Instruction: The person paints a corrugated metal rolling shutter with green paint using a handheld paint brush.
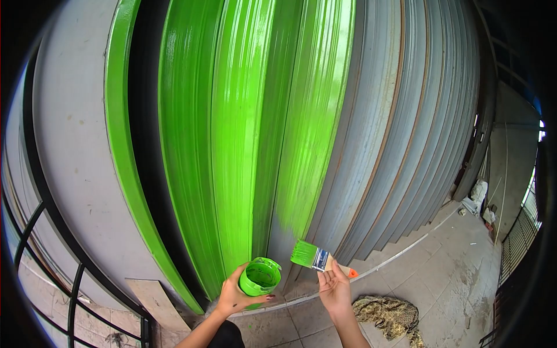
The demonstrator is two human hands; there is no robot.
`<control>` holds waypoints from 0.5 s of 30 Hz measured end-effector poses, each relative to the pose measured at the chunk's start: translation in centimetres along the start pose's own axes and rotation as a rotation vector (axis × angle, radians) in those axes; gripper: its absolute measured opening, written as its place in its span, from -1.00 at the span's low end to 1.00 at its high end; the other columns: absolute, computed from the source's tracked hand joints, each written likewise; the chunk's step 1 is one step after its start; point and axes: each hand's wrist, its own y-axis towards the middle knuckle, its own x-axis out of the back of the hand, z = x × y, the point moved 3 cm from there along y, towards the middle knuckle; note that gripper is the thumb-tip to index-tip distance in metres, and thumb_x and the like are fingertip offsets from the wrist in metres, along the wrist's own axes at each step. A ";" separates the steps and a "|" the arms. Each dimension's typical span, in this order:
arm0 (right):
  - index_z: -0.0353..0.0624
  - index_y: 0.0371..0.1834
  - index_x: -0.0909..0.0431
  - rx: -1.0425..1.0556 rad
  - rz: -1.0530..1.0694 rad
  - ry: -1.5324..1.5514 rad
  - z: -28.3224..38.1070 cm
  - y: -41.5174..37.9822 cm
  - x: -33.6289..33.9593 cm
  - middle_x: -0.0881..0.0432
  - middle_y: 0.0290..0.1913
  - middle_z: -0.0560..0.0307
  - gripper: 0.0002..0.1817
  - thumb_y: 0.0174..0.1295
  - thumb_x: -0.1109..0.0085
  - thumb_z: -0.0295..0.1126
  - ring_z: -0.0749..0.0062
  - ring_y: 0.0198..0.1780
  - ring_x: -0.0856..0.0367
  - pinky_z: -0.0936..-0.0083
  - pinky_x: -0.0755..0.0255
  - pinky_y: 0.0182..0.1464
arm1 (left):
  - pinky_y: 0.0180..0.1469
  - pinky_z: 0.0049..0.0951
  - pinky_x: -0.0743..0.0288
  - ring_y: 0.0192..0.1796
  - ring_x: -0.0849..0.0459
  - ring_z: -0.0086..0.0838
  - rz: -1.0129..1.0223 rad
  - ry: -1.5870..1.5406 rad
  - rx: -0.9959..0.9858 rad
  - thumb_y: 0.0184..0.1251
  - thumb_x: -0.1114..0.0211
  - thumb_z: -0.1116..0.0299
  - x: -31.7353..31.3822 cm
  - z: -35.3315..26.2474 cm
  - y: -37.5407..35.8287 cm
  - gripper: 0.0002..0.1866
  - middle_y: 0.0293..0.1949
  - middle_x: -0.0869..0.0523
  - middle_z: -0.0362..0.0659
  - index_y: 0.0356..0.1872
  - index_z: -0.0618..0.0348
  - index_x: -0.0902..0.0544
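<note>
My left hand (pixel 233 294) is wrapped round a paint cup (pixel 259 279), green inside and out, with its open top facing up toward me. A wide paintbrush (pixel 321 259) is pinched by its pale handle in my right hand (pixel 335 290). Green paint coats its bristles, which point left near the lower edge of a freshly painted strip. Behind both hands rises a ribbed metal shutter (pixel 371 116). Its left panels (pixel 238 145) are wet, glossy green; the panels to the right are bare grey with brownish edges. The strip above the brush fades to grey at its bottom.
A crumpled patterned cloth (pixel 390 316) lies on the tiled floor (pixel 438 272) to the right. At left stand a black metal frame (pixel 72 301) and a leaning board (pixel 155 298). A white bundle (pixel 477 194) sits by the far right wall.
</note>
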 end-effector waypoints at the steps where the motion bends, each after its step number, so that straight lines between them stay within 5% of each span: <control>1: -0.33 0.08 -0.54 0.076 0.057 -0.075 0.4 0.6 -1.5 -0.69 0.01 0.05 -0.71 0.36 -0.20 -0.43 0.36 0.07 -0.67 0.40 -0.57 0.16 | 0.23 -0.29 -0.51 0.10 -0.70 -0.28 -0.009 -0.001 -0.012 -0.33 -0.75 0.02 1.1 -0.5 -0.2 0.01 0.03 -0.72 0.00 0.21 0.33 -0.48; 4: -0.33 0.09 -0.55 0.383 0.251 -0.401 0.8 2.0 -5.1 -0.69 0.03 0.03 -0.71 0.35 -0.22 -0.45 0.37 0.06 -0.68 0.43 -0.57 0.15 | 0.24 -0.34 -0.50 0.09 -0.70 -0.38 -0.040 0.007 -0.062 -0.31 -0.77 0.15 5.2 -4.2 -1.3 -0.03 0.02 -0.72 -0.03 0.20 0.36 -0.49; 9: -0.29 0.02 -0.61 1.273 0.712 -1.347 -3.0 2.1 -7.2 -0.73 -0.05 -0.11 -0.71 0.22 -0.31 -0.52 0.23 -0.02 -0.75 0.41 -0.69 -0.04 | 0.25 -0.36 -0.47 0.11 -0.65 -0.41 -0.129 -0.164 -0.012 -0.29 -0.76 0.24 8.9 -6.8 -2.9 -0.04 0.03 -0.68 -0.07 0.22 0.36 -0.43; 15: -0.28 -0.03 -0.61 1.489 0.792 -1.979 -9.0 4.1 -2.9 -0.73 -0.05 -0.12 -0.70 0.15 -0.27 -0.51 0.20 -0.05 -0.76 0.48 -0.72 -0.15 | 0.22 -0.35 -0.50 0.09 -0.66 -0.40 -0.174 -0.209 -0.054 -0.31 -0.77 0.26 8.8 -4.4 -3.2 -0.03 0.03 -0.68 -0.06 0.21 0.39 -0.42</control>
